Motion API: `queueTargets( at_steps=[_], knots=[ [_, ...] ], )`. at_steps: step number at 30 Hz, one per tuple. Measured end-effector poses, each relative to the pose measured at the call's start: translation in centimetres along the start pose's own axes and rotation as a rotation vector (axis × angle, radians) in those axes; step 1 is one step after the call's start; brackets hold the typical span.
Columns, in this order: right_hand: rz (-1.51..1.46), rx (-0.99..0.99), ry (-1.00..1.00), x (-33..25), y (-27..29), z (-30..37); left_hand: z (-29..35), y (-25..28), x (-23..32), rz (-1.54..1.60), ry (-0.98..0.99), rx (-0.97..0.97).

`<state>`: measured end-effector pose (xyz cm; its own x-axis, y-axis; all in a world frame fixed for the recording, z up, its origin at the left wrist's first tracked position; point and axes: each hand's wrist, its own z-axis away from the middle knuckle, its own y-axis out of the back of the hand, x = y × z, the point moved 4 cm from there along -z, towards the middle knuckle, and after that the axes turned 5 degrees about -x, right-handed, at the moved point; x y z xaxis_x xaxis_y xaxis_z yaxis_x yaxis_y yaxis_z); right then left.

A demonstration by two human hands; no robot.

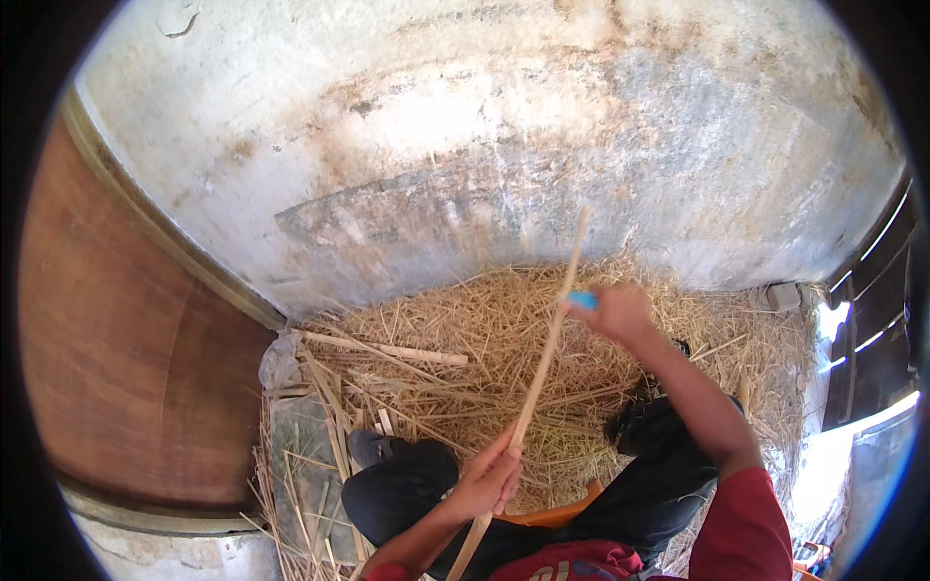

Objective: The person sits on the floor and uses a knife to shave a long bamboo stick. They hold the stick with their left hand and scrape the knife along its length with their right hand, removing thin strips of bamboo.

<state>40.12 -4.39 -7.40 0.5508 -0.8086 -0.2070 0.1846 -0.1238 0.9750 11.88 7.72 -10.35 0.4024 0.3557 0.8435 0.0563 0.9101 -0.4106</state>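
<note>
"Where the fingers are concerned, what do you record?"

"Left hand (487,476): grasping, fingers wrapped round a pale strip (541,378). Right hand (625,312): curled round a blue tool (582,300). Only its coloured part can be made out; any edge is too blurred to tell."

"And how do they stand to one another?"

"The strip lies just left of the right fingers, and the tool appears to meet its side. The long axis runs up and away from the person, leaning rightward. Right hand is nearer the far end, left hand nearer the body."

"Material?"

"Flat, narrow, seemingly split wood or bamboo, slightly bowed."

"Below and around?"

"Dry straw (465,310), loose and tangled, lies under the strip. Laths (417,354), straight and flat-sided, rest on it at left, near a rough grey slab (295,426) and a crumpled, translucent bag (279,363). Something orange (552,511), smooth, shows between the knees (399,484)."

"Limits of the area?"

"Ahead, a wall (436,223), stained and patchy. Left, a brown panel (136,329), smooth-faced. Right, a grey block (783,297) by the straw."
</note>
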Motion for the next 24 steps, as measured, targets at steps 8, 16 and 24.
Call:
queueTargets(
  at_steps=[8,16,24],
  knots=[
    [0.121,-0.141,0.272,-4.2,-2.4,4.7,-0.2,0.4,0.7,-0.008,0.005,0.014],
    [0.041,0.024,0.354,-3.9,-1.9,3.6,-0.5,-0.3,1.0,-0.07,-0.058,0.016],
    [0.035,0.222,-0.065,8.1,1.2,-2.1,0.4,-1.1,-0.1,-0.122,0.029,-0.077]
  ],
)
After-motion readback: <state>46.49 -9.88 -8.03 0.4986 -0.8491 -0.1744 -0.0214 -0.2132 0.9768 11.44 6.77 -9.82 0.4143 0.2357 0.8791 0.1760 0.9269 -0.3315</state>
